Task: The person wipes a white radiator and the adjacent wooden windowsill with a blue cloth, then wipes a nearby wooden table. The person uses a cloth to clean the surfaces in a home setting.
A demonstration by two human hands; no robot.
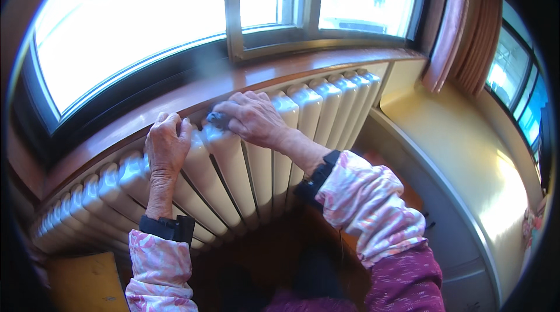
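Note:
A white sectional radiator (227,150) stands under the window. My right hand (258,119) is shut on a bunched grey-blue cloth (217,119), pressed against the top of one radiator section. To its left, my left hand (168,143) rests at the radiator's upper edge, beside the wooden window sill (140,115). Its fingers curl over and their tips are hidden, so I cannot make out whether it grips anything. Both forearms wear patterned pink and white sleeve covers, with a dark band at each wrist.
A metal-framed window (234,14) rises behind the sill. On the right are a pale yellowish countertop (459,137) with a grey front, and gathered curtains (477,36). At lower left sits a worn yellow-brown wooden surface (85,281). The floor below is dark.

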